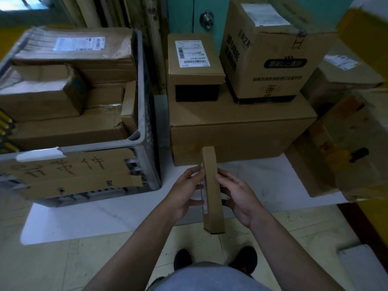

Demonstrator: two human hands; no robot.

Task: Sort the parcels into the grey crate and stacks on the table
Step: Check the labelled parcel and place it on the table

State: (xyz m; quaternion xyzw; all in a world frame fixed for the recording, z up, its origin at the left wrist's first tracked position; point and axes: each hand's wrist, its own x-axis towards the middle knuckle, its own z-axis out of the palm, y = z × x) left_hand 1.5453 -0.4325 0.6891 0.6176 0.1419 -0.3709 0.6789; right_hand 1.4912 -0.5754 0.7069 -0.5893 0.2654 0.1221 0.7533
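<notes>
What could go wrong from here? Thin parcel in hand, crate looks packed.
1. The thin parcel is held on its narrow edge between the left hand and right hand, its near end over the floor; a slip likely drops it there.
2. The grey crate is filled with boxes to about its rim; one more may sit proud and slide off.
3. Stood on edge against the large box, it would probably topple.

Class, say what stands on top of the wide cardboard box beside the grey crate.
Two parcels stand on the wide cardboard box: a small labelled box and a taller printed carton. They cover the top beneath them.
</notes>
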